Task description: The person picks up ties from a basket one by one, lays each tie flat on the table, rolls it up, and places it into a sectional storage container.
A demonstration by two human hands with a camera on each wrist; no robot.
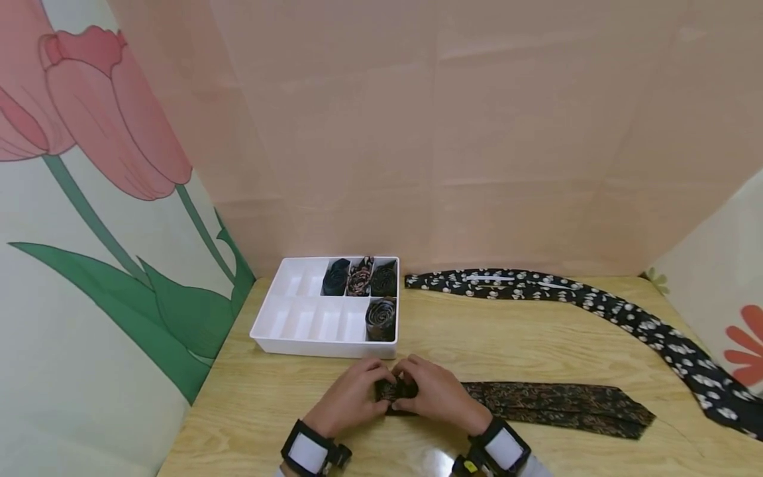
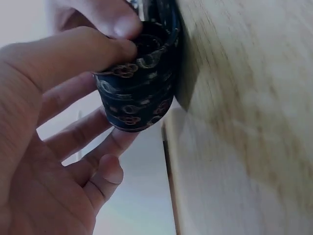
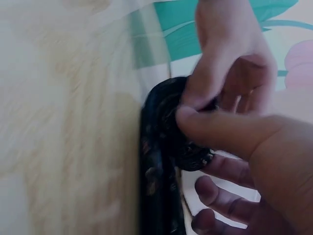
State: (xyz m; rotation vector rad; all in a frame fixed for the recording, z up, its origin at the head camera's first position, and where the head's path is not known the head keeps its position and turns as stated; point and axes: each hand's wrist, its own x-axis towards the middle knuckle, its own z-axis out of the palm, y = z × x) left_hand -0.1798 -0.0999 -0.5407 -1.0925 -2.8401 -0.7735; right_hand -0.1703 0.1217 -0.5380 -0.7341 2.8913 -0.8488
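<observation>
A dark patterned necktie (image 1: 554,405) lies along the front of the table, its wide pointed end to the right and its left end wound into a roll (image 2: 137,98). My left hand (image 1: 354,392) grips the roll's left side, thumb at the coil's edge. From the other side my right hand (image 1: 438,392) holds the same roll, thumb pressed on the coil in the right wrist view. The roll (image 3: 171,127) stands on its side on the table, with the flat strip running out from it.
Behind the hands stands a white divided tray (image 1: 324,348) with several rolled ties, one a dark roll (image 1: 380,319) in the front right compartment. A black tie with white flowers (image 1: 650,324) stretches along the back and right. A pinkish backdrop (image 1: 417,132) rises behind the table.
</observation>
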